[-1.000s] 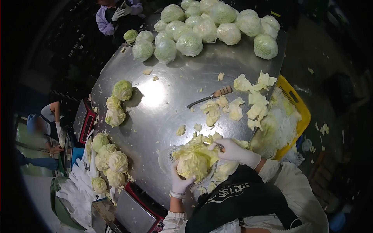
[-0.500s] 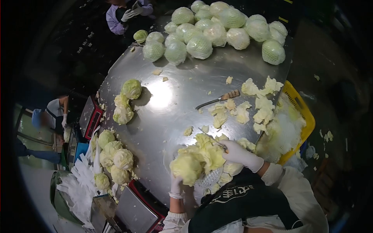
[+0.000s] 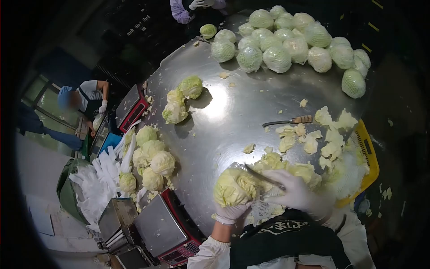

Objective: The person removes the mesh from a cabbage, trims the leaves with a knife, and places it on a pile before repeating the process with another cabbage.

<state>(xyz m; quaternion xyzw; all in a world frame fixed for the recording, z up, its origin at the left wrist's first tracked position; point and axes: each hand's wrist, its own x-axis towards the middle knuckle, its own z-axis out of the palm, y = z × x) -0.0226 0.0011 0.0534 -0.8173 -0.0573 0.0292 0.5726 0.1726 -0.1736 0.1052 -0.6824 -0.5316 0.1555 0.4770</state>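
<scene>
My left hand (image 3: 233, 212), in a white glove, cups a pale green cabbage (image 3: 234, 187) from below at the table's near side. In my gloved right hand (image 3: 293, 190), somewhat blurred, is a knife (image 3: 260, 175); its dark blade reaches the cabbage's right side. Loose cabbage leaves (image 3: 302, 172) lie just beyond and to the right of that hand. White foam netting (image 3: 264, 208) shows between the hands, partly hidden. A second knife (image 3: 289, 121), with a wooden handle and curved blade, rests farther up the metal table (image 3: 242, 107).
Wrapped cabbages (image 3: 277, 58) crowd the far edge. Bare cabbages (image 3: 154, 157) are grouped at left, near a red scale (image 3: 161, 226) and white strips (image 3: 101, 177). A yellow crate (image 3: 371, 166) holds netting at right. Two other people (image 3: 92, 98) stand beyond the table.
The view has shifted, moving the table scene rightward. The loose leaves beside the cabbage have come away to its right, and my right hand has brought the knife against the cabbage.
</scene>
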